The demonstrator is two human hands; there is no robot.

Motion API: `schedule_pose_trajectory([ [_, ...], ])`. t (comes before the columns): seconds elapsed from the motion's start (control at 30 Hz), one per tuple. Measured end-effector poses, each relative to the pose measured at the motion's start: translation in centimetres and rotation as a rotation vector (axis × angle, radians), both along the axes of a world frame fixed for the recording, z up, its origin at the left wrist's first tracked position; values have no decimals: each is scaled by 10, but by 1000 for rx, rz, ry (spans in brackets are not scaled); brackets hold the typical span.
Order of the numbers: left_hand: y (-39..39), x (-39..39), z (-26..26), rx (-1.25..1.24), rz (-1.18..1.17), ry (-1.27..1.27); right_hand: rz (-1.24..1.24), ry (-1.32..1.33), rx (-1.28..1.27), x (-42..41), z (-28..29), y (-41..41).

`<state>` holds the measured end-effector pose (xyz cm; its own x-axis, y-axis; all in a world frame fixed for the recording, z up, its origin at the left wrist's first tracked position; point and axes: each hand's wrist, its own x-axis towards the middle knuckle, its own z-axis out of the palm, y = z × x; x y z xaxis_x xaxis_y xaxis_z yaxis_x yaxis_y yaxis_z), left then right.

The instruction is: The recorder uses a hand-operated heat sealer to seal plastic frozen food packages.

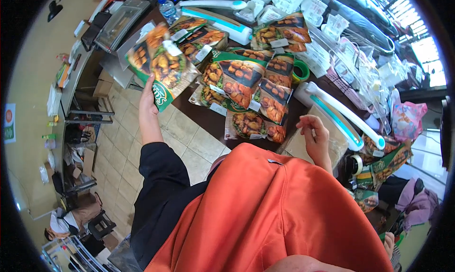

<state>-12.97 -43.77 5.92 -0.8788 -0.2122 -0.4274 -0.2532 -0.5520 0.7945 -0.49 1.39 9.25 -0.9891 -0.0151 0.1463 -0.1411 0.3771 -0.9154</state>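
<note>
My left hand (148, 101) grips the green end of a printed food pouch (167, 64) and holds it up beyond the table's left edge. A small white label is on that pouch. My right hand (312, 131) has nothing in it; its fingers are loosely curled over the front of the table, beside a white and turquoise bag sealer (336, 121). Between my hands lies an overlapping pile of similar pouches (245, 80), several with white labels. More such pouches (204, 41) are stacked behind the held one, and another pouch (284, 34) lies at the back.
A second bag sealer (217, 25) lies at the back near a water bottle (167, 9). A green tape roll (300, 71) stands right of the pile. Labelled clear packs (284, 4) and a pink basket (344, 85) crowd the right. Another person's hand (389, 241) shows at lower right.
</note>
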Motion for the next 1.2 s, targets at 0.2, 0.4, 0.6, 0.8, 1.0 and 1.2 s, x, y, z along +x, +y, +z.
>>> schedule_pose_trajectory([
  [0.2,47,-56,2,-337,-423,-48,10,-2,17,11,0,-2],
  [0.4,69,-74,5,-538,-712,-221,-95,-41,-51,34,-14,11],
  [0.6,79,-72,9,-1182,-753,-71,-179,-79,-109,41,-21,16],
  [0.8,114,-53,-29,-1587,-375,197,-159,-49,-89,37,-18,6],
  [1.0,124,-54,-21,-1591,-401,215,-140,-25,-26,48,-15,6],
  [1.2,153,-44,-26,-1726,-351,299,-239,-33,-100,68,-15,17],
])
